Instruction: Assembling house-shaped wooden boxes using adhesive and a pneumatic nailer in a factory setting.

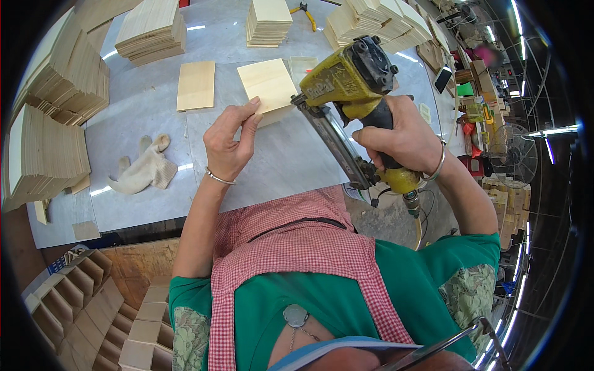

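My left hand point(232, 141) pinches the near corner of a thin, pale wooden panel point(267, 81) between thumb and fingers. The panel is tilted above the grey tabletop, and part of another wooden piece shows under its near edge. My right hand point(408, 137) is wrapped round the dark handle of a yellow and black air nail gun point(346, 77). The gun's nose is at the right edge of the panel; whether they touch I cannot tell. To the left of the held panel, a second wooden panel point(196, 85) lies flat on the table.
Stacks of wooden panels stand at the far left point(151, 31), far middle point(269, 23), far right point(377, 25) and left side point(46, 151). A white work glove point(145, 168) lies at left, yellow-handled pliers point(304, 13) at the back. Wooden boxes point(148, 337) stand below, and an air hose point(421, 232) hangs from the gun.
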A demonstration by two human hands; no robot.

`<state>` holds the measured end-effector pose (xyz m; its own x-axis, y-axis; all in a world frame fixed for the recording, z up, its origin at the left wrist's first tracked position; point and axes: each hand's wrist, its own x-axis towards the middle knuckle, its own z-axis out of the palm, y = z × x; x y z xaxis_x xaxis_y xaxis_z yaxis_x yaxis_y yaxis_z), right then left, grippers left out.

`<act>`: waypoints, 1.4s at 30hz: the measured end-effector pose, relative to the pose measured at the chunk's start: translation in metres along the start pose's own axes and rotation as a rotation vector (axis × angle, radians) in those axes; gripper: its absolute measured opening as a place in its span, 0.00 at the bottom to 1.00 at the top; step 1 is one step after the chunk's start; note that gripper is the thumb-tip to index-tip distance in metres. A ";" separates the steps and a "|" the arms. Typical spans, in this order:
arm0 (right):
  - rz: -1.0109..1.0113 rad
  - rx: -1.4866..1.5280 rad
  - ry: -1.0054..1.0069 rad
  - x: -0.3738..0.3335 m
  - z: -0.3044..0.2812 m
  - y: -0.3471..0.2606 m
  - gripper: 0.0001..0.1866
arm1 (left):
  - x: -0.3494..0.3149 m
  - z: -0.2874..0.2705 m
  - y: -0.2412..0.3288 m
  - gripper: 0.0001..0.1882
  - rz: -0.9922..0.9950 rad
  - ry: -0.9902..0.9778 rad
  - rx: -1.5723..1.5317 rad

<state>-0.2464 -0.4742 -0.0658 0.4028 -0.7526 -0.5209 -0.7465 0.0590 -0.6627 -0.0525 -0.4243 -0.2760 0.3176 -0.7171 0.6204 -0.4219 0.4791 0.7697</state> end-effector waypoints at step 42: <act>-0.092 -0.140 -0.095 0.009 0.023 -0.024 0.14 | -0.003 0.001 -0.006 0.20 0.119 0.038 0.037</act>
<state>-0.2132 -0.4673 -0.0669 0.5159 -0.6849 -0.5146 -0.7681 -0.1038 -0.6319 -0.0519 -0.4261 -0.2830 0.2950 -0.6362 0.7129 -0.4896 0.5401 0.6846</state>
